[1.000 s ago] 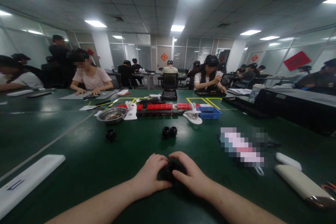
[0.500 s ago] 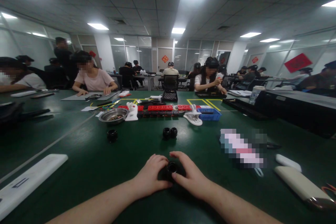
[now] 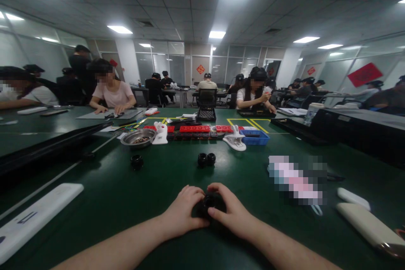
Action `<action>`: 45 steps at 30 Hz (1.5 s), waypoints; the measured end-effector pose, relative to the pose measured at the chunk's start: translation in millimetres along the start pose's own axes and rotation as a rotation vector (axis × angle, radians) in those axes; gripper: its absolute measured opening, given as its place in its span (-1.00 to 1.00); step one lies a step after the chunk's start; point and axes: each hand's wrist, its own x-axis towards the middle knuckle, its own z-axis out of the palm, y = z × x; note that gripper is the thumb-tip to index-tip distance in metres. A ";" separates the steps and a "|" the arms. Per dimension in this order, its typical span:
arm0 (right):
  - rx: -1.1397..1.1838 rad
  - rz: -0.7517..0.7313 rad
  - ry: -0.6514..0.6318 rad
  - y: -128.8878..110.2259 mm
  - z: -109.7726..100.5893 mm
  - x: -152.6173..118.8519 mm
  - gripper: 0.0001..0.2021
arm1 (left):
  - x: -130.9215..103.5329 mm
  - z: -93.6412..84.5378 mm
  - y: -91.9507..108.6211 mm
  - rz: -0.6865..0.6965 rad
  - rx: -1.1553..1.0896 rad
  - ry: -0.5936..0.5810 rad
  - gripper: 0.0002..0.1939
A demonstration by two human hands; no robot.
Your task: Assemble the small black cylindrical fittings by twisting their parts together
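Between my two hands is a small glossy black round part (image 3: 209, 201) with an opening on top, low over the green table (image 3: 152, 194). My left hand (image 3: 185, 206) closes on its left side, with the thumb in front and the fingers behind. From the right, my right hand (image 3: 232, 209) grips the same part between thumb and fingers. Two similar black round parts (image 3: 206, 159) stand side by side farther out, and another black round part (image 3: 137, 161) sits alone to the left.
Beyond lie a metal bowl (image 3: 138, 138) of small pieces, red blocks (image 3: 194, 128), white clamps (image 3: 235, 140) and a blue tray (image 3: 255, 138). A white bar (image 3: 41, 219) lies left, beside a long black object (image 3: 53, 147). A beige case (image 3: 370, 225) lies right. Co-workers sit across.
The long black object at the left now reaches farther over the table. My view has shifted slightly. Both hands keep hold of the black round part, nearly unmoved.
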 end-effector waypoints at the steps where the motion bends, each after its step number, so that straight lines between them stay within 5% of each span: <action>1: -0.022 0.006 0.018 -0.6 0.1 0.8 -0.62 | 0.0 -0.1 0.2 -0.001 0.000 0.002 -0.60; 5: -0.012 -0.079 -0.040 -4.9 -2.7 2.2 -0.74 | -0.1 0.8 -1.3 0.003 0.013 0.002 -0.51; 8: 0.047 -0.101 -0.108 -4.8 -3.4 -0.6 -0.60 | -0.2 2.4 -3.3 0.011 0.030 0.003 -0.50; 12: 0.034 0.005 -0.036 -3.2 0.5 -3.3 -0.49 | -0.2 1.6 -1.7 0.006 0.024 0.011 -0.57; 16: -0.037 0.034 0.034 -7.4 0.9 0.5 -0.62 | -0.1 -1.0 2.3 -0.013 0.005 -0.002 -0.60; 19: -0.018 -0.044 -0.033 -10.0 -2.2 2.7 -0.71 | 0.4 -0.6 1.5 -0.006 0.000 -0.010 -0.55; 23: 0.047 -0.079 -0.148 -6.0 -2.9 -0.6 -0.51 | 0.9 1.4 -1.7 0.000 0.011 -0.010 -0.52; 27: 0.032 0.014 -0.072 -0.5 1.0 -2.9 -0.44 | 0.8 1.5 -1.2 0.009 0.016 0.011 -0.62; 30: -0.032 0.017 -0.008 -1.3 0.4 -0.7 -0.60 | 0.3 0.0 1.0 -0.001 0.009 0.004 -0.59; 33: -0.042 -0.053 -0.042 -5.2 -3.2 1.5 -0.73 | -0.1 -1.2 1.8 -0.009 0.005 -0.013 -0.53; 37: 0.015 -0.091 -0.108 -9.1 -3.7 0.0 -0.58 | -0.1 -0.9 1.0 -0.007 0.008 -0.019 -0.51; 40: 0.006 -0.019 -0.061 -9.0 -0.4 -2.2 -0.52 | -0.2 -0.8 2.2 0.003 0.003 -0.010 -0.55; 45: -0.067 0.026 0.012 -6.6 1.6 -0.6 -0.69 | -0.3 -2.3 5.1 -0.014 0.003 -0.007 -0.60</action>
